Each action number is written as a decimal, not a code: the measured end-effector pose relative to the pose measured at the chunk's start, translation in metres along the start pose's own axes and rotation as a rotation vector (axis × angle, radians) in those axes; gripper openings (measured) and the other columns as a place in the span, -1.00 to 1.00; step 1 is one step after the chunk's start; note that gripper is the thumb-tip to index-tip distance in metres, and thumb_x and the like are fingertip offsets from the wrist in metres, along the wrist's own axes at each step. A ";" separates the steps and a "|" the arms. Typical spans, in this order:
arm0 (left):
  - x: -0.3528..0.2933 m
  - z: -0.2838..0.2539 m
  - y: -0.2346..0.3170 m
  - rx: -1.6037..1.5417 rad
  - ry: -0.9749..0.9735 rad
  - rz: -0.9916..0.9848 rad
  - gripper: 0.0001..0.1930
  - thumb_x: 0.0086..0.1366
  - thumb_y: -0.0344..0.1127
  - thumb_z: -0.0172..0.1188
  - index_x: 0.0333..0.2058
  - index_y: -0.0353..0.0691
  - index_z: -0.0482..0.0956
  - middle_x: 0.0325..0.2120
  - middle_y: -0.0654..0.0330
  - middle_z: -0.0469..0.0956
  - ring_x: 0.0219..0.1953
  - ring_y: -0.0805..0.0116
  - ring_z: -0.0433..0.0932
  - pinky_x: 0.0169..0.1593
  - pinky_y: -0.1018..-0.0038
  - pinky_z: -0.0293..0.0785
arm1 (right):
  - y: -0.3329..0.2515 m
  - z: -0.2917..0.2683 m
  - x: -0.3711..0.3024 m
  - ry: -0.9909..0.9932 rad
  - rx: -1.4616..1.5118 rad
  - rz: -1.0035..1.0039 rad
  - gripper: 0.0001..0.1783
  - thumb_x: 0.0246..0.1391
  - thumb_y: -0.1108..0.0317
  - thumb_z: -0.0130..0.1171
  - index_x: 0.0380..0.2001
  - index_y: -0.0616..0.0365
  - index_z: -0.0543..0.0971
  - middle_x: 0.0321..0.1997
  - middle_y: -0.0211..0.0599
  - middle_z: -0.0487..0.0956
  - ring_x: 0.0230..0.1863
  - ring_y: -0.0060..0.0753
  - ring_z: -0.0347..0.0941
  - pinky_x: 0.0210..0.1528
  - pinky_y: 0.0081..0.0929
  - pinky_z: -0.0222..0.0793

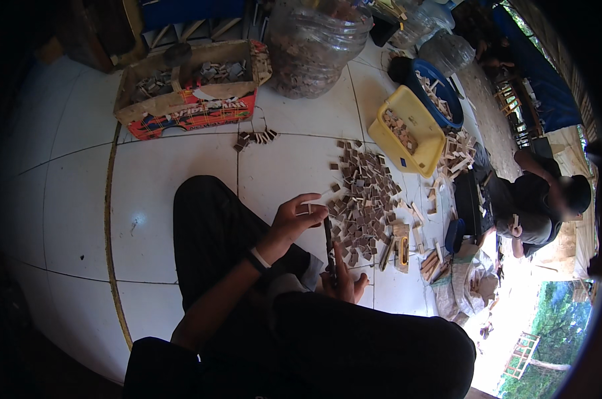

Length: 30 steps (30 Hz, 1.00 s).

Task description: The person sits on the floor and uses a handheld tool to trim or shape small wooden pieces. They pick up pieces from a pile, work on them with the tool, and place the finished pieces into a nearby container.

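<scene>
A thin, dark, phone-like slab point(329, 243) stands nearly edge-on to me above my folded legs. My right hand point(344, 282) is closed round its lower end, with some fingers along the side. At its upper end, the fingertips of my left hand point(294, 225) meet the slab; the fingers are bent and one reaches out above it. A dark band circles my left wrist. Just beyond both hands, a heap of small brown square wooden pieces point(364, 199) spreads over the white tiled floor point(161, 206). The slab's face is hidden from me.
A two-part box point(191, 116) with grey pieces stands far left, near a big clear plastic bag point(307, 60). Beyond the heap are a yellow tub point(424, 156), a blue basin point(455, 122) and wood offcuts point(434, 263). Another person point(537, 199) sits at right.
</scene>
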<state>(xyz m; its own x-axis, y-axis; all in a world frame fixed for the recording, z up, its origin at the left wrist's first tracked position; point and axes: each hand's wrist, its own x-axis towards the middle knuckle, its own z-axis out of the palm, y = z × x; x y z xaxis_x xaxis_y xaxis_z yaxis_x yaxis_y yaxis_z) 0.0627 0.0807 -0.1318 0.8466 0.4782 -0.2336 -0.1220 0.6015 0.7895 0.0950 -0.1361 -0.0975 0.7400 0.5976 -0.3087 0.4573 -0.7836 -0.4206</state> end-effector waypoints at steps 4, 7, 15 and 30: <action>-0.001 0.000 -0.001 -0.164 -0.120 -0.138 -0.51 0.42 -0.32 0.32 0.23 -0.42 0.44 -0.04 0.00 0.68 0.03 0.23 0.69 0.18 0.32 0.61 | 0.003 0.009 -0.006 0.075 -0.077 -0.017 0.00 0.02 0.31 0.38 0.51 -0.51 0.22 -0.05 -0.57 0.72 -0.03 -0.30 0.61 0.46 0.42 -0.13; 0.000 -0.002 -0.002 -0.186 -0.134 -0.147 -0.49 0.41 -0.29 0.34 0.22 -0.43 0.46 -0.12 0.08 0.68 -0.02 0.29 0.70 0.13 0.32 0.63 | 0.008 0.031 -0.003 0.583 -0.343 -0.333 -0.09 0.04 0.25 0.40 0.47 -0.45 0.31 -0.01 -0.38 0.72 0.01 -0.10 0.63 0.40 0.37 0.09; -0.001 -0.009 -0.001 -0.292 -0.234 -0.268 -0.47 0.37 -0.22 0.40 0.19 -0.40 0.50 -0.23 0.25 0.65 -0.19 0.47 0.66 0.02 0.43 0.61 | 0.039 0.025 -0.026 0.134 0.252 -0.633 -0.70 0.21 0.38 0.25 0.00 0.11 0.72 0.08 -0.26 0.71 0.30 -0.10 0.53 0.54 0.22 -0.08; 0.011 -0.012 -0.003 -0.066 0.069 0.114 -0.65 0.44 -0.37 0.29 0.07 -0.52 0.61 -0.10 0.03 0.71 -0.09 0.33 0.72 0.11 0.41 0.67 | 0.034 0.019 -0.008 -0.129 0.220 0.000 -0.22 0.29 0.36 0.27 0.51 0.11 0.22 0.23 -0.33 0.64 0.32 -0.29 0.49 0.50 -0.17 0.09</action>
<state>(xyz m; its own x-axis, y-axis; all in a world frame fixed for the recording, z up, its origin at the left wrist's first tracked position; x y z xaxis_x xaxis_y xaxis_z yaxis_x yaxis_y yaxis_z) 0.0657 0.0915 -0.1438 0.7879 0.5874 -0.1850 -0.2511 0.5806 0.7745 0.0957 -0.1642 -0.1257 0.6648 0.6251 -0.4091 0.3284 -0.7364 -0.5915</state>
